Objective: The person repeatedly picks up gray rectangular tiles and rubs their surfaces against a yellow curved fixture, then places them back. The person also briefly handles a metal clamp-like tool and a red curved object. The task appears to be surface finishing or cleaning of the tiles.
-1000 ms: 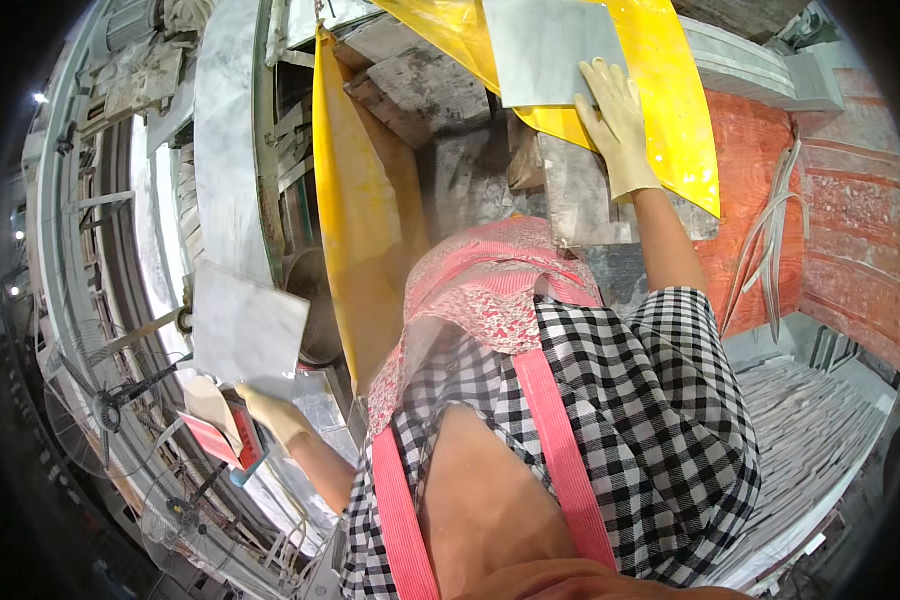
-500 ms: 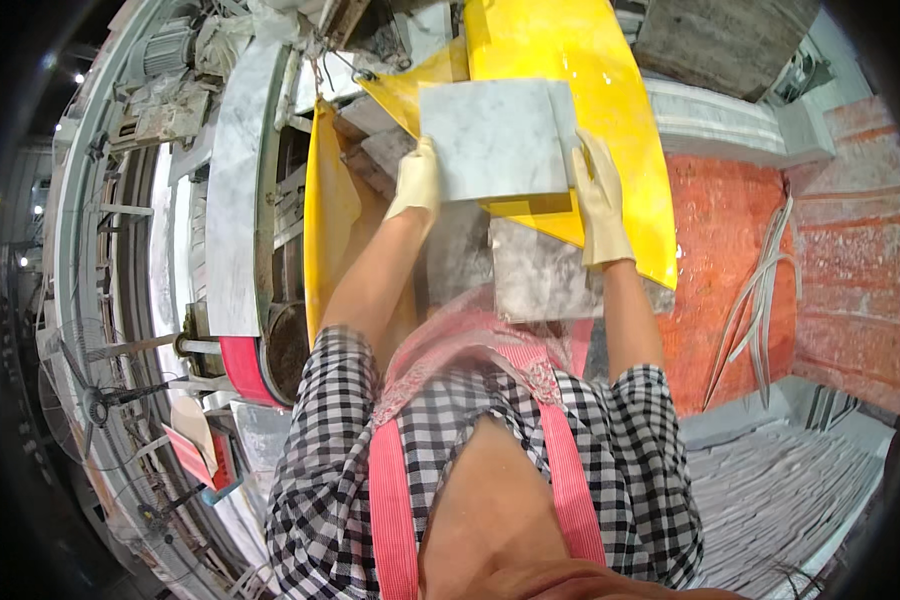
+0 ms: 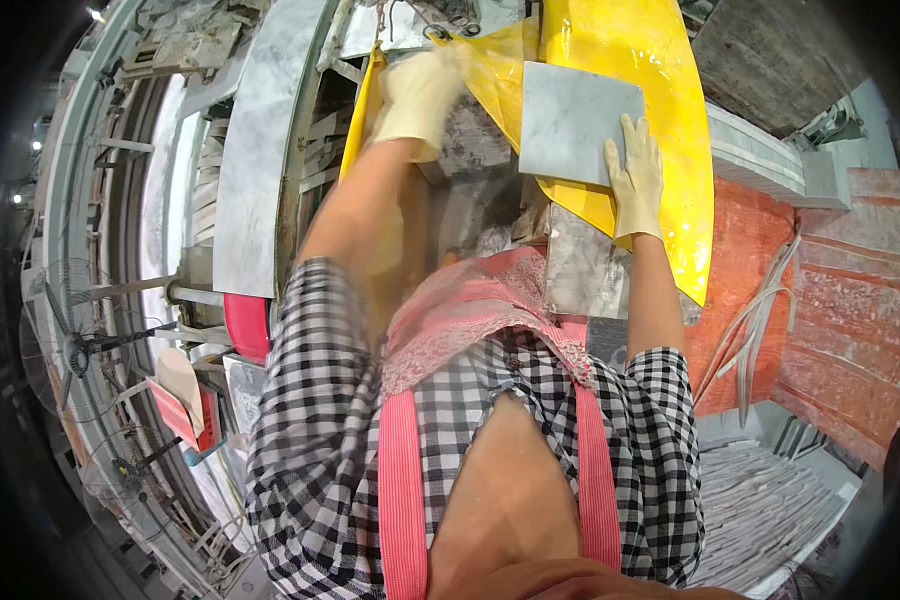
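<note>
Evidently, the tile [image 3: 575, 120] is lying on the yellow sheet [image 3: 670, 130], the right hand [image 3: 637, 185] resting flat-fingered over its right edge. Apart, the left hand [image 3: 418, 98] is blurring; its grip cannot be told. Probably stiff, weighty and brittle, the tile is favouring opposite-edge holds.

No legible text, labels, brands, numbers or signs anywhere in the head view.
</note>
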Tool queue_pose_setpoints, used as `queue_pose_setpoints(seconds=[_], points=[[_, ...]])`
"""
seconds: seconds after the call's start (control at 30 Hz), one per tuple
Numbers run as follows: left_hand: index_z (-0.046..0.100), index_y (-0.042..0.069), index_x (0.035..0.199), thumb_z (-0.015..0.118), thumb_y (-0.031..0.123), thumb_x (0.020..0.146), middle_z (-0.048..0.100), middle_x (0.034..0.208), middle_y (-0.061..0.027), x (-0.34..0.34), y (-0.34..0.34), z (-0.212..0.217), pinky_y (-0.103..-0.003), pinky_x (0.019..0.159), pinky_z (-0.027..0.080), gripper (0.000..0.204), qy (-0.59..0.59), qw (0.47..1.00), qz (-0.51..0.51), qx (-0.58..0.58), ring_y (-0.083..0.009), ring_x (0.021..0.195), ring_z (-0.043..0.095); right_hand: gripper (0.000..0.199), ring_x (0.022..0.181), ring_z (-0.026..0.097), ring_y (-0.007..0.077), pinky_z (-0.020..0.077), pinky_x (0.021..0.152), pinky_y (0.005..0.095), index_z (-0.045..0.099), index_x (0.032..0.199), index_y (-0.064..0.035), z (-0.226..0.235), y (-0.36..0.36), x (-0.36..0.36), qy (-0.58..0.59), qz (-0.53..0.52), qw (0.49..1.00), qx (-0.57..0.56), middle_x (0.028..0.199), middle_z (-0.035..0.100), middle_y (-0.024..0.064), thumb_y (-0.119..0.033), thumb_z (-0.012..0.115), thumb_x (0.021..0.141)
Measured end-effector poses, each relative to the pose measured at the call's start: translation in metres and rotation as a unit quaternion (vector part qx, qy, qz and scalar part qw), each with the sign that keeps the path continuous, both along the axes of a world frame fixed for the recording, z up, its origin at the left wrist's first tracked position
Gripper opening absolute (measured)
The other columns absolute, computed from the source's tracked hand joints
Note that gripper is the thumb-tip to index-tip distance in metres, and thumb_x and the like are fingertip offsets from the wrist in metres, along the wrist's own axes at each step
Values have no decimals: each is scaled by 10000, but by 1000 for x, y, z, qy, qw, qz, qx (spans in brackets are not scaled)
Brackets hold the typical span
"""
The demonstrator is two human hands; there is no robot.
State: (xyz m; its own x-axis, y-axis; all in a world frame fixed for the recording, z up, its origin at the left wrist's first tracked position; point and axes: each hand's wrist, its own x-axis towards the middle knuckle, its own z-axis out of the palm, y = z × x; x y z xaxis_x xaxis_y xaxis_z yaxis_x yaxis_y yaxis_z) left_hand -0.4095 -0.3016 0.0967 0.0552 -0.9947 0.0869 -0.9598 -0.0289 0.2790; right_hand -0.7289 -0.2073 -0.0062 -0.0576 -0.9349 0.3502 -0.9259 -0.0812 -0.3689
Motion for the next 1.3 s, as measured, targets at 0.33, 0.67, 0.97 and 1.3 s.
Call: queue_pose_setpoints(seconds=[0.33, 0.67, 0.97, 1.3], points=[[473, 19, 1486, 674, 724, 823, 665, 1293, -200, 447, 228, -56, -422, 968, 506, 989, 13, 891, 378, 251, -328, 1188, 628, 559, 1448, 400, 419, 299, 1214, 464, 520, 1501, -157, -1, -3, -54, -26, 1, 1000, 15, 1589, 434, 200, -372, 616, 993], [620, -78, 1283, 725, 668, 841, 679, 966, -145, 452, 255, -29, -383, 749, 517, 873, 209, 879, 405, 140, -259, 811, 606, 544, 1429, 429, 403, 325, 1201, 453, 539, 1475, -139, 5, -3, -46, -19, -2, 1000, 12, 1564, 462, 205, -362, 622, 986], [633, -49, 1159, 623, 447, 1003, 683, 991, -159, 384, 277, 42, -396, 844, 510, 520, 139, 908, 390, -64, -267, 886, 622, 552, 1368, 481, 393, 343, 1179, 478, 528, 1476, -136, 5, 0, -40, -17, -12, 999, -25, 1540, 495, 179, -396, 596, 995], [614, -27, 1183, 504, 491, 1071, 679, 1020, -115, 284, 242, 141, -363, 843, 532, 541, 280, 891, 288, -212, -220, 890, 630, 501, 1302, 503, 344, 377, 1125, 479, 594, 1385, -106, 10, -1, -33, -24, -34, 997, -64, 1471, 546, 122, -352, 635, 949]])
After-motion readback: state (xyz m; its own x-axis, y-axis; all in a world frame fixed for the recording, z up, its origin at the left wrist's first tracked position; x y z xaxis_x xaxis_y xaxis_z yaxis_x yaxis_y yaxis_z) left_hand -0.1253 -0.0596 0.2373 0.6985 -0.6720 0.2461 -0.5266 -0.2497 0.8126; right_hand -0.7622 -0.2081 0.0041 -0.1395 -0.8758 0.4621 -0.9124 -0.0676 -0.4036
